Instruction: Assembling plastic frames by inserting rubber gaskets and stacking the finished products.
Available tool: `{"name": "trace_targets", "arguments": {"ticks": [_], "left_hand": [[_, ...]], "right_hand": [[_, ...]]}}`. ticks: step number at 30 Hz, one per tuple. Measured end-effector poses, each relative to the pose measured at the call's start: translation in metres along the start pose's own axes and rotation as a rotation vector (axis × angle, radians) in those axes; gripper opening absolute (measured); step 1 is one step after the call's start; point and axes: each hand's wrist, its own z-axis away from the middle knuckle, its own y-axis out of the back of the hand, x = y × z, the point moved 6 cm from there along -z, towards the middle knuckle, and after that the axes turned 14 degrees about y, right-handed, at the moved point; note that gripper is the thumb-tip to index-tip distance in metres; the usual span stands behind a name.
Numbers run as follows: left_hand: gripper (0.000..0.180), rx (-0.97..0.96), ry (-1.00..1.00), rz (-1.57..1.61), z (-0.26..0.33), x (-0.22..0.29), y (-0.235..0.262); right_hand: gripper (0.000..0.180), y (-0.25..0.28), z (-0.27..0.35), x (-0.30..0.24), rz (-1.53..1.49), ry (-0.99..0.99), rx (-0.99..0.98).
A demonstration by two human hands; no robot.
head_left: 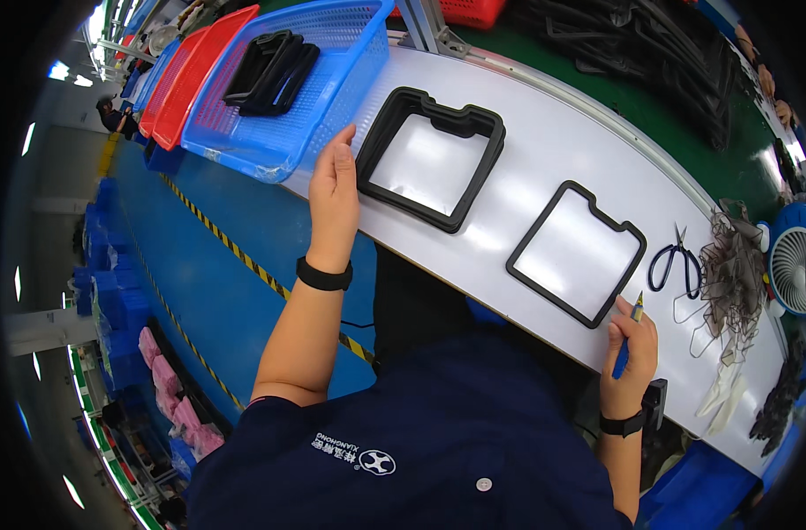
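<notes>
My left hand (334, 190) is beside the left edge of a stack of black gasket-like frames (412, 207), fingers stretched out along it. Whether it touches the stack, I cannot tell. Each frame is squarish with a notch in its far side. A single black frame (551, 296) of the same shape lies flat on the white table to the right. At its near right corner is my right hand (631, 353), closed around a slim blue craft knife (622, 360) with a brass-coloured collar and its point facing away from me. The fingertips are close to that corner; contact is unclear.
Blue-handled snips (679, 247) lie right of the single frame, near a heap of dark thin scraps (730, 283) and a blue fan (790, 265). At the far left, a blue basket (332, 106) holds more black frames (270, 75). Red baskets (191, 88) stand behind it.
</notes>
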Motion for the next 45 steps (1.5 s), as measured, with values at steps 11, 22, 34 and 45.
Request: {"name": "trace_targets", "arguments": {"ticks": [11,22,34,45], "left_hand": [[0.023,-0.282,-0.471,-0.170,0.093,0.075,-0.050],[0.042,-0.288,-0.394,-0.650,0.123,0.062,-0.155],[0.039,-0.528,0.152,0.080,0.101,0.068,-0.143],[0.025,-1.030,0.173,0.873,0.101,0.127,-0.122]], "right_hand": [[0.035,0.028,0.011,0.043,0.192,0.050,-0.145],[0.029,0.026,-0.052,0.113,0.457,-0.165,-0.163],[0.025,0.026,-0.116,0.070,-0.571,-0.217,0.008],[0.018,0.031,-0.154,0.016,-0.689,-0.072,-0.126]]}}
